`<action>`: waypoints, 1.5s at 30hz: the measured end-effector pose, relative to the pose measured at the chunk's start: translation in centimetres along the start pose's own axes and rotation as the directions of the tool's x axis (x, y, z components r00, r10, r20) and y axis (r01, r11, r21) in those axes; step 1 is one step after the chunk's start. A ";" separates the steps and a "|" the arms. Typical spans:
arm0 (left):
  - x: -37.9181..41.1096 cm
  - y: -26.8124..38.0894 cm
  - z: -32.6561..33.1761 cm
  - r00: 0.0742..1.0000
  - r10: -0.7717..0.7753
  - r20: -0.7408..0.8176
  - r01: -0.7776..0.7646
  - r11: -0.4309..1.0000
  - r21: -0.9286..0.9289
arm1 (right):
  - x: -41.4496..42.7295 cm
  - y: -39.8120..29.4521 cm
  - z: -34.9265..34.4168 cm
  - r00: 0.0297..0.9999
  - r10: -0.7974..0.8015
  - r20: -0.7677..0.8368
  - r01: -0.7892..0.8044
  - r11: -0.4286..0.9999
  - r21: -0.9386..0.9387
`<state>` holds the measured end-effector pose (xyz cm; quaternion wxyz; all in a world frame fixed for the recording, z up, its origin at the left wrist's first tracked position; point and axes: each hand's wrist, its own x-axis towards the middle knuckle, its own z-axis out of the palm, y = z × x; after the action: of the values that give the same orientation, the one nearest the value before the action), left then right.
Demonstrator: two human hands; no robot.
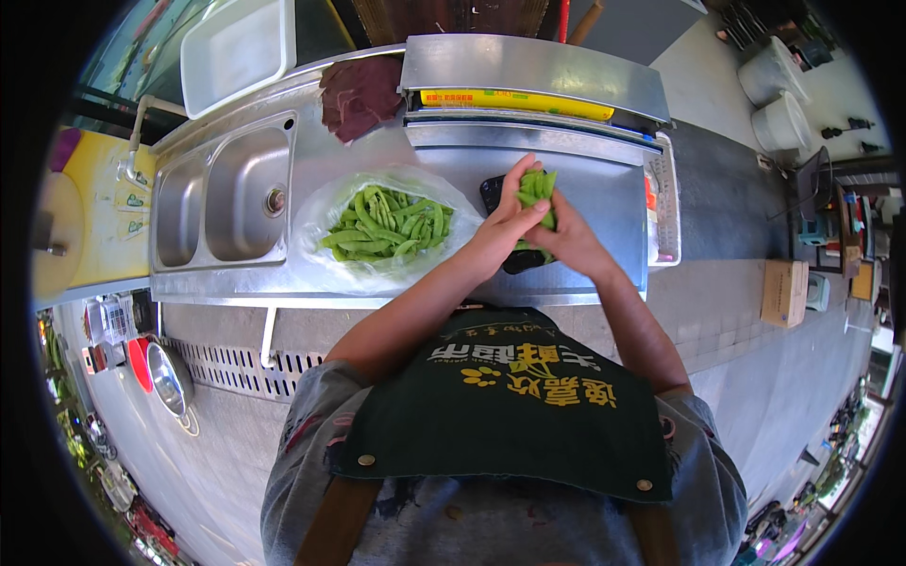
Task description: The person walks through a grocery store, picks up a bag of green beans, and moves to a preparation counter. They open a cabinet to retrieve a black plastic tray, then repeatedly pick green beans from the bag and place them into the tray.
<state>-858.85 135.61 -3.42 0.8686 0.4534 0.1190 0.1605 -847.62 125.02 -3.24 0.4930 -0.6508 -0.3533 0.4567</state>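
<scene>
My left hand (511, 218) and my right hand (570, 237) come together over a black tray (493, 191) on the steel counter. Between them they hold a small bunch of green bean pods (536, 189), and the fingers of both press on it. Some green pods show below my hands in the tray, most of which is hidden by them. To the left of my hands lies an open clear plastic bag (311, 247) with a heap of green pods (386, 223) in it.
A steel double sink (248, 191) is at the left. Behind the bag lies a dark red cloth (359, 95). A steel shelf (531, 67) holding a yellow box (517, 102) runs along the back. White plastic basket (667, 205) stands at the counter's right end; a white tub (237, 56) is at the back left.
</scene>
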 end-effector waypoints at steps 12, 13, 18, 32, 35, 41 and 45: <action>-4.0 -4.2 -1.4 0.990 0.133 -0.052 -0.024 0.519 0.855 | 7.1 12.5 -3.3 0.937 -0.240 0.254 0.315 0.267 -0.911; -4.5 -5.2 -1.4 0.995 0.094 0.037 -0.076 0.452 0.889 | 7.0 11.9 -2.9 0.944 -0.196 0.266 0.314 0.286 -0.905; -6.0 -10.3 -4.1 0.992 -0.130 -0.003 0.042 0.294 0.955 | 6.5 10.2 -3.3 0.946 -0.101 0.308 0.322 0.414 -0.851; -9.6 -1.1 -8.6 0.892 0.050 -0.449 0.235 0.797 0.556 | 6.5 8.7 -1.5 0.889 -0.431 0.158 0.408 0.585 -0.701; -11.3 0.5 -14.7 0.745 0.330 -0.579 0.291 0.620 0.728 | 6.1 2.0 0.3 0.844 -0.535 0.047 0.472 0.697 -0.539; -11.8 1.1 -22.2 0.870 0.433 -0.234 0.387 -0.307 0.869 | 8.6 -0.9 11.6 0.780 -0.477 0.405 0.597 0.761 -0.253; -11.7 1.8 -22.7 0.903 0.291 -0.316 0.410 -0.362 0.837 | 14.4 3.5 17.7 0.780 -0.399 0.482 0.616 0.626 -0.478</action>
<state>-877.91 149.05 -13.89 0.0649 0.9114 0.4050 0.0330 -859.47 142.84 -11.82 0.2974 -0.5588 -0.7298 0.2582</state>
